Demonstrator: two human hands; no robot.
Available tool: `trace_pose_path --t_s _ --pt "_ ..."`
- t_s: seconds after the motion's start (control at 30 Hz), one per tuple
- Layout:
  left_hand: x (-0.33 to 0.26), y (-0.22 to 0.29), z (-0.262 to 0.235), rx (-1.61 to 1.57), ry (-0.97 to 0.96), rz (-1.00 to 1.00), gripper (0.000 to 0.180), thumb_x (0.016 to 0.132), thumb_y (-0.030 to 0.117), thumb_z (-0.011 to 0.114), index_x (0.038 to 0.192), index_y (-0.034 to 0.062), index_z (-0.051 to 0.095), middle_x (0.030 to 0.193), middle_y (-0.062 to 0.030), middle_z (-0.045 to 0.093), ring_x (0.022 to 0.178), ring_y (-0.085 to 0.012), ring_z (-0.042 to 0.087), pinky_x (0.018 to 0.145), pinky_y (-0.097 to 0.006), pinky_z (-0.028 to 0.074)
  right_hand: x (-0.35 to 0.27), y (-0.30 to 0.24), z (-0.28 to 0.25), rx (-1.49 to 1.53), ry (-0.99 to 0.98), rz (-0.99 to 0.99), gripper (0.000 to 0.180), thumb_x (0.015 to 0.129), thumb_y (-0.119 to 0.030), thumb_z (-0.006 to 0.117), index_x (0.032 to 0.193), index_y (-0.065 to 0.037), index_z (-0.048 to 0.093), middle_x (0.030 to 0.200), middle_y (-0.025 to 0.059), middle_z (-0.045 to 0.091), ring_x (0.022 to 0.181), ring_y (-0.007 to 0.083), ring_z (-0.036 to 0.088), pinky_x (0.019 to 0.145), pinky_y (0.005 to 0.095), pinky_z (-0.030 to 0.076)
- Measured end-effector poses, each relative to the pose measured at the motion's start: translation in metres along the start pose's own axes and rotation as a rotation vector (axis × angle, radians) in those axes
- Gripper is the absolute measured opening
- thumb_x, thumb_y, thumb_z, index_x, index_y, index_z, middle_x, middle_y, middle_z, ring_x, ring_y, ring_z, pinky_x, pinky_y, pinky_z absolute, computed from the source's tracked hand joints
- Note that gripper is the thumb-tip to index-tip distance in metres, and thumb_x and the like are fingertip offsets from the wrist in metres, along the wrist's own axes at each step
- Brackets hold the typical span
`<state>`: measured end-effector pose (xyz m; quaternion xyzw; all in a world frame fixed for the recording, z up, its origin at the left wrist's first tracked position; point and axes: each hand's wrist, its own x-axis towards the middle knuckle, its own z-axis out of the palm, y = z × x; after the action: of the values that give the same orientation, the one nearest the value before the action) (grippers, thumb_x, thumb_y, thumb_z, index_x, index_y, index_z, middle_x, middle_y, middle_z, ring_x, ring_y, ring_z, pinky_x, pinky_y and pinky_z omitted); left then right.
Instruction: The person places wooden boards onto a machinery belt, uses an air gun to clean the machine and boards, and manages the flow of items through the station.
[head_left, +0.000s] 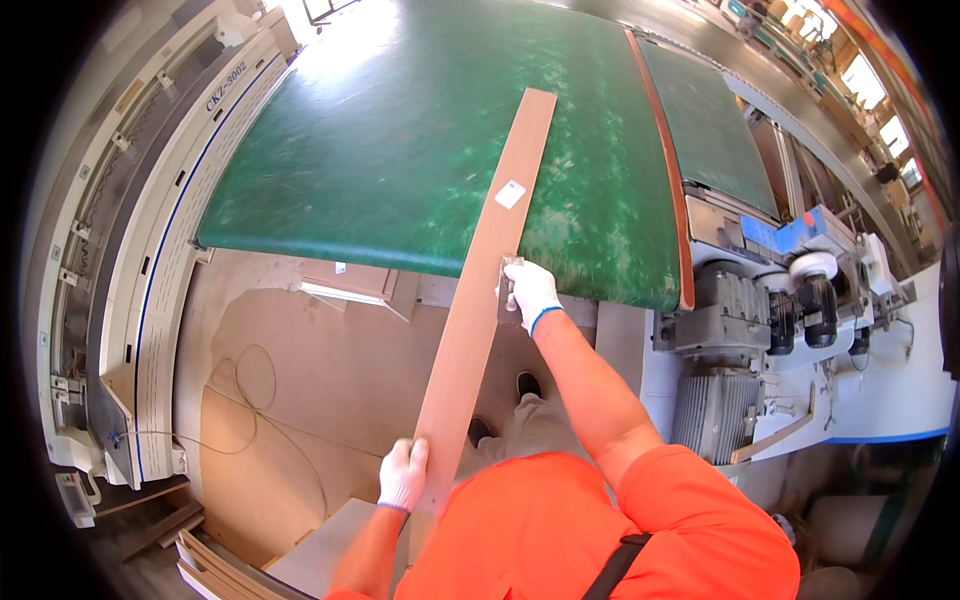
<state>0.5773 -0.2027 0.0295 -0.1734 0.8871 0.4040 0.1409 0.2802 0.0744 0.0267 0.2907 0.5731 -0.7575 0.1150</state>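
A long, narrow wood-toned board (pixel 468 325) slants away from my body, its far half lying on a green conveyor belt (pixel 370 150). A white label (pixel 510 194) is stuck on its upper face. My left hand (pixel 403 473), in a white glove, is closed around the left edge of the board near its close end. Against the right edge, just short of the belt, my gloved right hand (pixel 533 291) grips a small grey-brown block (pixel 510 300). Its exact kind is unclear, and the fingers partly cover it.
On the left stands a long white machine housing (pixel 165 260). A motor with gearbox (pixel 720 320) sits at the belt's right corner. Below the belt lies a pale panel piece (pixel 350 283); a thin cable (pixel 255 410) loops over the floor. Stacked boards (pixel 215 570) are at lower left.
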Motion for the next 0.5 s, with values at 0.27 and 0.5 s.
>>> trace_pose_path --t_s 0.27,0.5 --pt "-0.098 -0.060 -0.005 0.007 0.045 -0.221 0.041 0.098 0.041 0.066 0.097 0.0004 0.072 0.075 -0.0217 0.073 0.072 -0.0356 0.075 0.070 -0.045 0.058 0.067 -0.025 0.020 -0.086 0.004 -0.048 0.015 0.100 -0.015 0.061 0.102 -0.004 0.071 0.076 0.0091 0.070 0.053 0.0175 0.063 0.043 0.0317 0.045" --pt "-0.192 -0.093 -0.007 0.166 -0.058 -0.420 0.042 0.102 0.048 0.057 0.101 0.0085 0.070 0.094 -0.0287 0.072 0.092 -0.0499 0.071 0.081 -0.059 0.056 0.160 -0.064 0.034 -0.041 -0.090 -0.013 0.011 0.093 -0.014 0.069 0.091 -0.004 0.073 0.070 0.0095 0.067 0.047 0.0209 0.060 0.044 0.0386 0.046"
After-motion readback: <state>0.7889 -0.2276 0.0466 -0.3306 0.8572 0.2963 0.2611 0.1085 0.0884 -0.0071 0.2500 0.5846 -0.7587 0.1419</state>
